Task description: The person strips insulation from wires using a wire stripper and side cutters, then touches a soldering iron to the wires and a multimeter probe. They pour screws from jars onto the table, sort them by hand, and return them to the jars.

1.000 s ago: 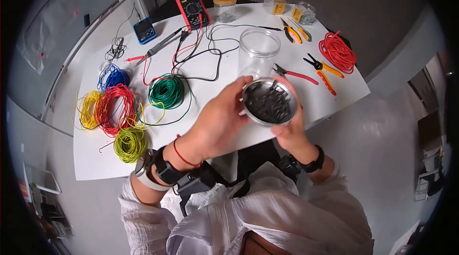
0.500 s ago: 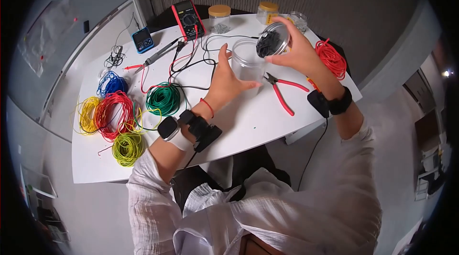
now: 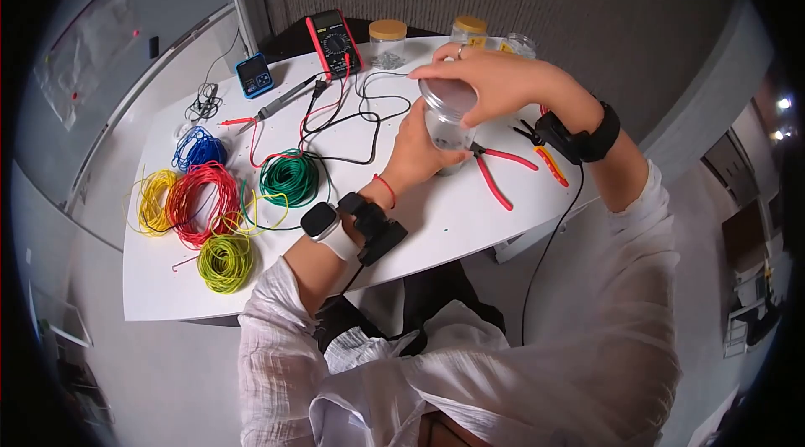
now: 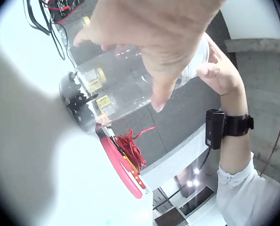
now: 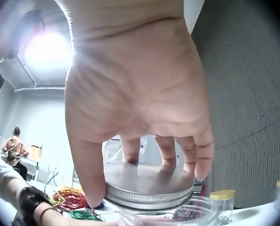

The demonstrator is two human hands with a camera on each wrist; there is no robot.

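A clear jar stands upright on the table, with small dark pieces at its bottom. My left hand grips the jar's side, its fingers and thumb spread round the wall. From above, my right hand holds a silver metal lid by the rim at the jar's mouth. Whether the lid sits level on the threads I cannot tell. Red-handled cutters lie just right of the jar.
Wire coils, among them a green one and a red one, lie at the left. A multimeter with leads and yellow-lidded jars stand at the back. A wire stripper lies at the right.
The lid, earlier holding the dark pieces and then tipped beside the jar, is now over its mouth. The dark pieces are in the jar. My left hand has closed in round the jar.
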